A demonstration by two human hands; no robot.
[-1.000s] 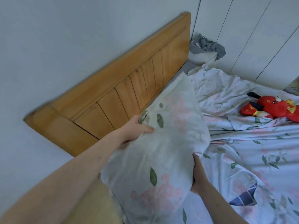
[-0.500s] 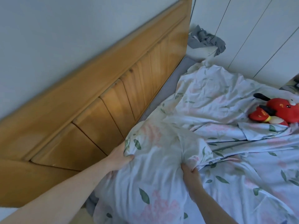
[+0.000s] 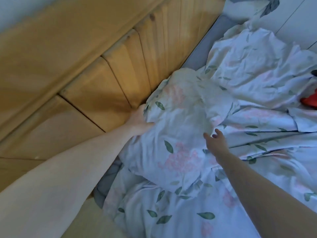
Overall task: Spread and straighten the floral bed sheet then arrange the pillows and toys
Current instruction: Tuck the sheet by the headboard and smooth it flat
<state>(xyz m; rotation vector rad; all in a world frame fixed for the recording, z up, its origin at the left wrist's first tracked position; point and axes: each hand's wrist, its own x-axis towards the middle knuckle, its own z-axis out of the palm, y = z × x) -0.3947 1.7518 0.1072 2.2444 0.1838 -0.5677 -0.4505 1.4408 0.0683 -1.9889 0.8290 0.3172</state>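
Observation:
A pillow [image 3: 178, 127] in a pale floral case lies against the foot of the wooden headboard [image 3: 106, 79]. My left hand [image 3: 139, 122] grips the pillow's left edge beside the headboard. Over the pillow's right side hovers my right hand [image 3: 216, 141], fingers spread and holding nothing. The floral bed sheet [image 3: 257, 117] lies rumpled across the mattress to the right and below. Only a sliver of the red plush toy [image 3: 308, 102] shows at the right edge.
A strip of grey mattress [image 3: 200, 54] shows between the sheet and the headboard. Grey cloth [image 3: 269, 4] lies at the top right by the white wall panels [image 3: 300, 23].
The pillow came down from the air onto the bed against the headboard. My right hand let go of it and lifted off. The view moved closer and lower.

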